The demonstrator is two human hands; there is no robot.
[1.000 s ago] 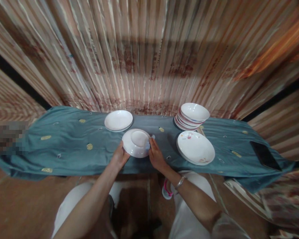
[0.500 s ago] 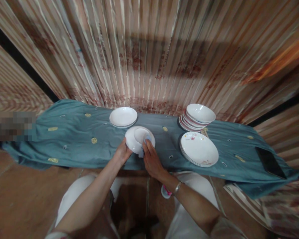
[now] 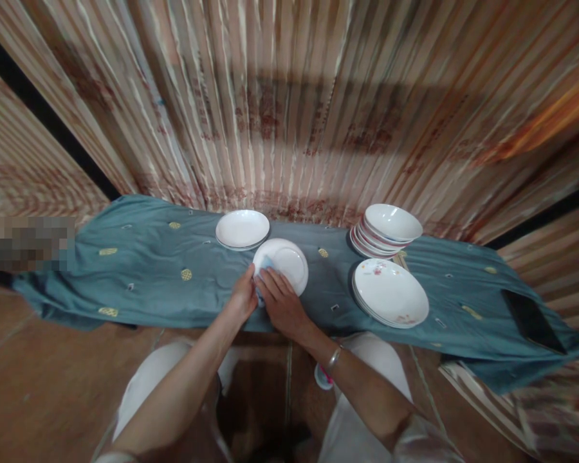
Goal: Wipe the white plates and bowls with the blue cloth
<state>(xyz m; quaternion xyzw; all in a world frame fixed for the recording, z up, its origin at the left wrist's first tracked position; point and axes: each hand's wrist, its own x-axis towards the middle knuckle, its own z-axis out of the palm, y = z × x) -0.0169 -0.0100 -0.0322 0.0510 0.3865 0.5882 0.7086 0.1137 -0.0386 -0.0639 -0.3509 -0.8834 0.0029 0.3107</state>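
A white plate [image 3: 293, 262] is held just above the near edge of the cloth-covered table, its ringed underside seemingly facing me. My left hand [image 3: 242, 297] is closed on the plate's left rim. A light blue cloth [image 3: 266, 262] lies against the plate under the fingers of my right hand [image 3: 284, 307], which press it to the left part of the surface. Most of the cloth is hidden by those fingers. Behind the held plate, a short stack of white plates [image 3: 242, 228] sits on the table.
Stacked bowls [image 3: 393, 222] stand at the back right, with a stack of floral plates [image 3: 390, 292] in front of them. A dark flat phone-like object [image 3: 533, 320] lies at the right end of the green tablecloth [image 3: 154, 283]. A striped curtain [image 3: 289, 128] hangs behind.
My right hand and the blue cloth have moved from the right part of the plate to its left part, near my left hand. The plate's tilt has changed slightly.
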